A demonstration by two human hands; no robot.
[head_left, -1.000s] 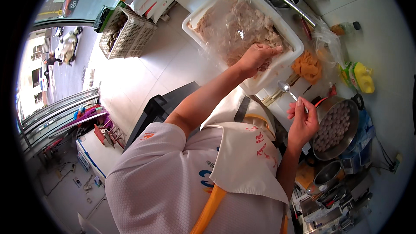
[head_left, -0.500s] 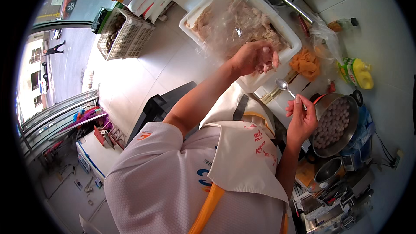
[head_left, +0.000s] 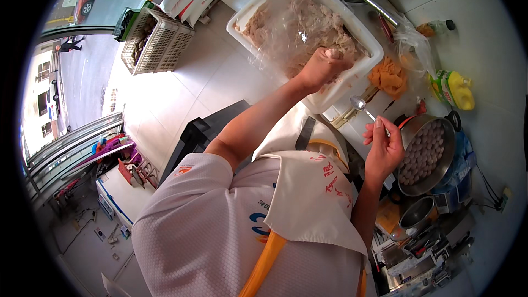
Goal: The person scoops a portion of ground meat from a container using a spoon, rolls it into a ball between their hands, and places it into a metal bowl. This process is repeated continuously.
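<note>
My left hand (head_left: 325, 69) is closed in a fist over the near side of a white plastic tub (head_left: 375, 49). Pinkish meat paste showed in its fingers a moment ago; the fist now mostly hides it. A pale lump shows at the thumb, too small to tell whether paste or thumbnail. In the tub lies a mass of meat paste (head_left: 324, 22), partly under a clear plastic sheet (head_left: 280, 27). My right hand (head_left: 385, 146) grips a metal spoon (head_left: 358, 103) by its handle, bowl toward the tub. Beside it stands a steel pot (head_left: 410, 190) with many round meatballs (head_left: 422, 154).
An orange cloth (head_left: 388, 77) lies right of the tub, near a yellow bottle (head_left: 459, 91) and a clear plastic bag (head_left: 410, 44). Pans with long handles (head_left: 374, 5) sit beyond. A beige crate (head_left: 159, 44) stands on the floor at far left.
My left hand has turned and closed from loosely curled fingers into a fist, still over the tub. The right hand and spoon have barely moved.
</note>
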